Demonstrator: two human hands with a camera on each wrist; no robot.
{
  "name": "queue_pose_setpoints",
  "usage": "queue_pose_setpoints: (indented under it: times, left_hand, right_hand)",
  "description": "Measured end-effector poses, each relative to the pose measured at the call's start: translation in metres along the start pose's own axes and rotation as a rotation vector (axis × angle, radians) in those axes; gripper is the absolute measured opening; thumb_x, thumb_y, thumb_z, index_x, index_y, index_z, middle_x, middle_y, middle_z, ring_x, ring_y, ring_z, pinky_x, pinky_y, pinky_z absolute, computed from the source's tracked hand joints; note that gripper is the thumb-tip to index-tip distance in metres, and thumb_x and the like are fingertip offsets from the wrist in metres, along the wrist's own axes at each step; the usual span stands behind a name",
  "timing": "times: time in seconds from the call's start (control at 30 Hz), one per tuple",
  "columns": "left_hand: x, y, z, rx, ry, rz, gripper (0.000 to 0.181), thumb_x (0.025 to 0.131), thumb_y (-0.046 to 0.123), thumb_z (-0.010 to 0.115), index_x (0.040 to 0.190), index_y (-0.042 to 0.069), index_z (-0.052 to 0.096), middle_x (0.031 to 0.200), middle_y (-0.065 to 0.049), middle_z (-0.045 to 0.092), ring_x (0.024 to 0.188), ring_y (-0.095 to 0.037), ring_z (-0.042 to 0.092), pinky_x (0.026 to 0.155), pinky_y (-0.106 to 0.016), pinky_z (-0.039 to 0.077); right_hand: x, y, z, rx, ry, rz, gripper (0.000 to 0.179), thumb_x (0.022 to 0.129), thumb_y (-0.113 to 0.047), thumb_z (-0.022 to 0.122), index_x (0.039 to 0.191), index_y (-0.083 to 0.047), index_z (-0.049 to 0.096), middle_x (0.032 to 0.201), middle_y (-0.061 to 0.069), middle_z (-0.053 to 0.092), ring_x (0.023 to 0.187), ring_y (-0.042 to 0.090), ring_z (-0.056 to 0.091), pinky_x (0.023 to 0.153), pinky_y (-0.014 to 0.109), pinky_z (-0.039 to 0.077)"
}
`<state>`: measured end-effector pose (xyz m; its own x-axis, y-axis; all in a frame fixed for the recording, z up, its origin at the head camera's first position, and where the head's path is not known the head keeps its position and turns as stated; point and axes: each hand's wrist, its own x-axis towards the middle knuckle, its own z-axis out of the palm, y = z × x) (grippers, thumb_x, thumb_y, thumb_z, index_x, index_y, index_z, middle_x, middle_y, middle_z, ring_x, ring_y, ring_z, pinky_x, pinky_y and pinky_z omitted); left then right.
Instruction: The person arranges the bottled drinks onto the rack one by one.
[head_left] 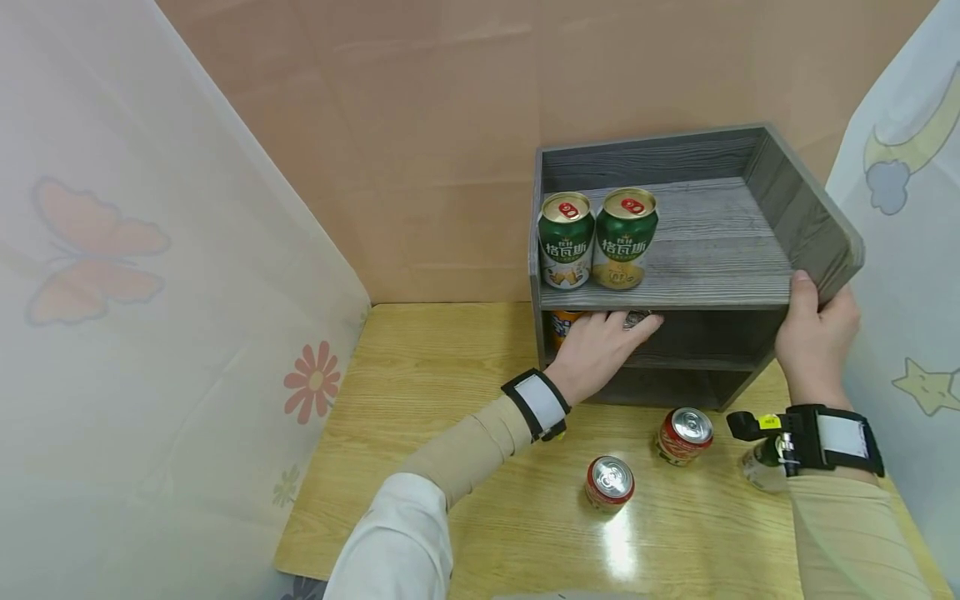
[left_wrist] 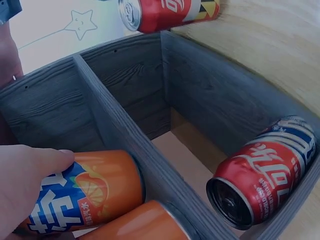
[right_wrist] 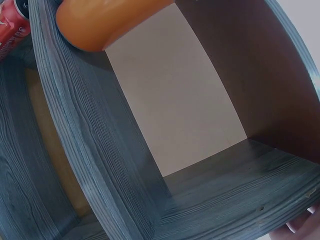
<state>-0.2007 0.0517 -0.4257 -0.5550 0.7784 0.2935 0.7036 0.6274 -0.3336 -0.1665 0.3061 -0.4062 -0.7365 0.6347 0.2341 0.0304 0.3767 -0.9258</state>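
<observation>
My left hand (head_left: 600, 346) reaches into the middle level of a grey wooden shelf (head_left: 712, 304). In the left wrist view its thumb lies along an orange soda can (left_wrist: 95, 192) with a blue label, gripped by the hand; the other fingers are mostly hidden. A second orange can (left_wrist: 140, 225) lies right beside that one in this view. My right hand (head_left: 817, 342) holds the shelf's right side panel, thumb at the front edge. Two green-and-white cans, one at the left (head_left: 566, 242) and one beside it (head_left: 625, 239), stand on the top level.
Two red cans, one nearer (head_left: 610, 483) and one farther (head_left: 684, 437), stand on the wooden table (head_left: 420, 375) before the shelf. A pale can (head_left: 763, 467) is partly behind the right wrist strap. Another red can (left_wrist: 260, 180) sits on the bottom level.
</observation>
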Motion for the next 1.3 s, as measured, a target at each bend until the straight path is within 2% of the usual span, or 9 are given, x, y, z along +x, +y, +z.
queue_pose_setpoints:
  times: [0.2, 0.37, 0.6, 0.7, 0.8, 0.93, 1.07, 1.2, 1.3]
  left_hand:
    - [0.003, 0.000, -0.002, 0.014, -0.012, -0.011, 0.044, 0.109, 0.017, 0.050, 0.152, 0.023, 0.043, 0.107, 0.004, 0.064, 0.079, -0.012, 0.063, 0.057, -0.025, 0.049]
    - [0.008, 0.000, -0.003, 0.027, -0.084, -0.044, 0.044, 0.108, 0.021, 0.052, 0.151, 0.021, 0.045, 0.108, 0.006, 0.064, 0.078, -0.011, 0.064, 0.053, -0.026, 0.050]
    - [0.013, -0.003, -0.003, 0.009, -0.104, -0.116, 0.031, 0.109, 0.020, 0.048, 0.139, 0.023, 0.056, 0.093, 0.008, 0.063, 0.070, -0.008, 0.064, 0.047, -0.026, 0.050]
    - [0.014, -0.004, -0.003, 0.002, -0.117, -0.132, 0.028, 0.109, 0.020, 0.049, 0.135, 0.024, 0.060, 0.083, 0.009, 0.063, 0.063, -0.008, 0.062, 0.044, -0.026, 0.048]
    - [0.013, -0.004, -0.004, 0.021, -0.138, -0.136, 0.030, 0.108, 0.021, 0.052, 0.134, 0.027, 0.064, 0.081, 0.009, 0.063, 0.059, -0.006, 0.059, 0.041, -0.025, 0.045]
    - [0.013, -0.005, -0.003, 0.081, -0.129, -0.134, 0.031, 0.107, 0.021, 0.053, 0.135, 0.031, 0.066, 0.088, 0.008, 0.065, 0.060, -0.005, 0.058, 0.039, -0.024, 0.044]
    - [0.014, -0.006, 0.000, 0.122, -0.085, -0.131, 0.032, 0.107, 0.021, 0.053, 0.135, 0.030, 0.066, 0.098, 0.007, 0.067, 0.067, -0.006, 0.061, 0.041, -0.025, 0.046]
    - [0.013, -0.006, -0.001, 0.125, -0.062, -0.134, 0.029, 0.107, 0.021, 0.054, 0.130, 0.030, 0.069, 0.095, 0.007, 0.067, 0.066, -0.006, 0.061, 0.041, -0.025, 0.046]
    - [0.013, -0.006, -0.002, 0.095, -0.077, -0.136, 0.025, 0.107, 0.023, 0.055, 0.124, 0.030, 0.071, 0.088, 0.008, 0.066, 0.061, -0.006, 0.059, 0.039, -0.025, 0.045]
  right_hand:
    - [0.000, 0.001, 0.000, 0.004, 0.005, -0.013, 0.023, 0.109, -0.035, 0.042, 0.122, -0.029, 0.060, 0.107, -0.016, 0.055, 0.094, -0.001, 0.047, 0.083, 0.022, 0.033]
    - [0.000, 0.001, 0.000, 0.006, 0.005, 0.003, 0.023, 0.109, -0.037, 0.043, 0.121, -0.029, 0.060, 0.104, -0.018, 0.053, 0.094, 0.000, 0.047, 0.083, 0.022, 0.032]
    - [-0.001, -0.001, 0.000, 0.002, 0.001, 0.006, 0.023, 0.109, -0.036, 0.042, 0.122, -0.030, 0.060, 0.104, -0.019, 0.052, 0.094, -0.001, 0.046, 0.082, 0.022, 0.032]
    - [-0.001, -0.001, 0.000, 0.007, 0.002, 0.001, 0.024, 0.109, -0.035, 0.042, 0.123, -0.029, 0.060, 0.104, -0.019, 0.053, 0.093, -0.001, 0.046, 0.082, 0.022, 0.032]
    - [-0.001, 0.000, 0.000, 0.016, 0.004, 0.001, 0.024, 0.109, -0.035, 0.042, 0.123, -0.029, 0.060, 0.104, -0.018, 0.053, 0.093, 0.000, 0.046, 0.082, 0.022, 0.032]
    - [-0.001, 0.000, 0.000, 0.017, 0.003, -0.002, 0.025, 0.109, -0.036, 0.042, 0.124, -0.029, 0.060, 0.104, -0.018, 0.052, 0.093, 0.000, 0.045, 0.082, 0.022, 0.032]
    - [-0.001, 0.000, 0.001, 0.021, 0.011, -0.008, 0.024, 0.109, -0.036, 0.043, 0.124, -0.029, 0.061, 0.106, -0.016, 0.054, 0.093, 0.000, 0.046, 0.082, 0.022, 0.032]
    - [-0.001, 0.000, 0.001, 0.025, 0.011, -0.004, 0.022, 0.109, -0.035, 0.044, 0.121, -0.029, 0.061, 0.102, -0.019, 0.053, 0.092, 0.000, 0.046, 0.080, 0.022, 0.032]
    - [-0.001, -0.001, 0.000, 0.030, 0.004, 0.000, 0.023, 0.109, -0.034, 0.043, 0.122, -0.028, 0.061, 0.100, -0.020, 0.051, 0.091, 0.000, 0.046, 0.080, 0.023, 0.031]
